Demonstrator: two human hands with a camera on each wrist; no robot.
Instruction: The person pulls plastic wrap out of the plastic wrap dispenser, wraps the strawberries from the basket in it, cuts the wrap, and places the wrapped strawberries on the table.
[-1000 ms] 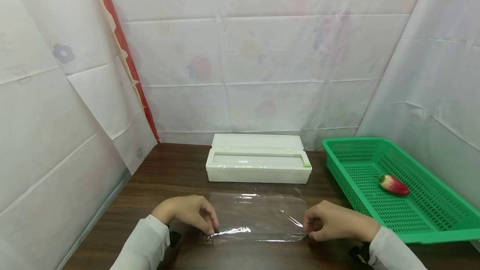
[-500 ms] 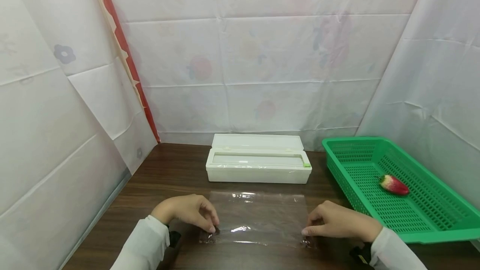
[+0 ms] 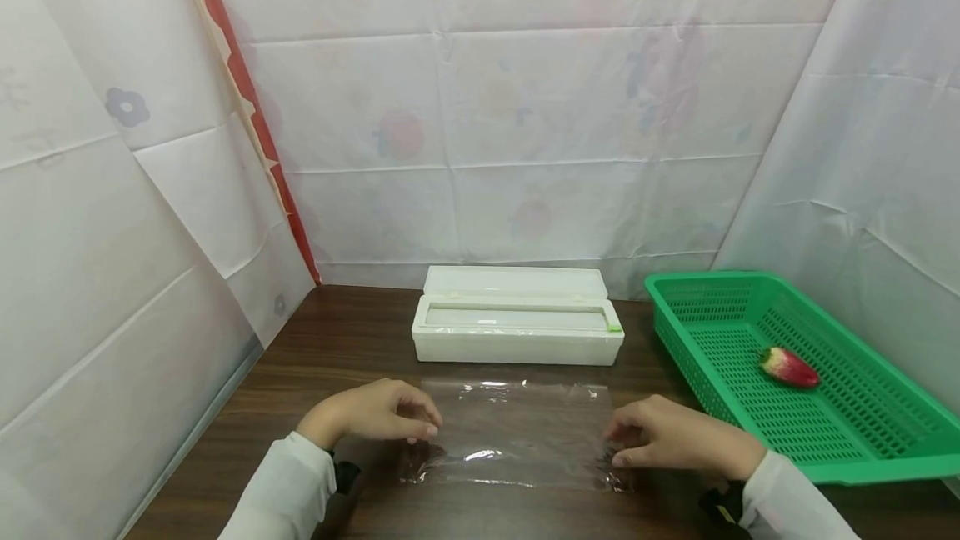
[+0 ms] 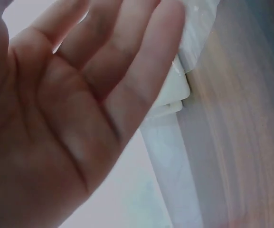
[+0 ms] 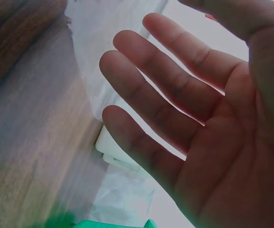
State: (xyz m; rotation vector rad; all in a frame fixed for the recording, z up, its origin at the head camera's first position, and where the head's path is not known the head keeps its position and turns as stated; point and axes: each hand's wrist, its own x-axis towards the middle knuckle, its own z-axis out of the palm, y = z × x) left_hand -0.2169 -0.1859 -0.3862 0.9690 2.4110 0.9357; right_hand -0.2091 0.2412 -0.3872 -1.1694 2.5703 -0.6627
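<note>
A sheet of clear plastic wrap [image 3: 525,432] lies spread on the brown wooden table, its near corners crumpled. My left hand [image 3: 378,413] hovers at the sheet's left edge with relaxed fingers and nothing in them; the left wrist view shows its bare palm [image 4: 65,118]. At the right edge my right hand [image 3: 671,438] is held loosely, fingertips close over the wrap. In the right wrist view its fingers [image 5: 151,99] are spread apart and hold nothing. Behind the sheet stands a white wrap dispenser box [image 3: 517,347] with its lid [image 3: 516,282] tipped back.
On the right sits a green plastic basket [image 3: 862,473] with one red and cream fruit [image 3: 790,367] inside. White patterned sheeting [image 3: 510,107] encloses the table [image 3: 360,332] at the back and both sides. A small green slider [image 3: 615,329] is at the dispenser's right end.
Both hands have let go of the wrap's near corners and lifted slightly, fingers loosened. The sheet now lies flatter on the table. Basket and dispenser have stayed in place.
</note>
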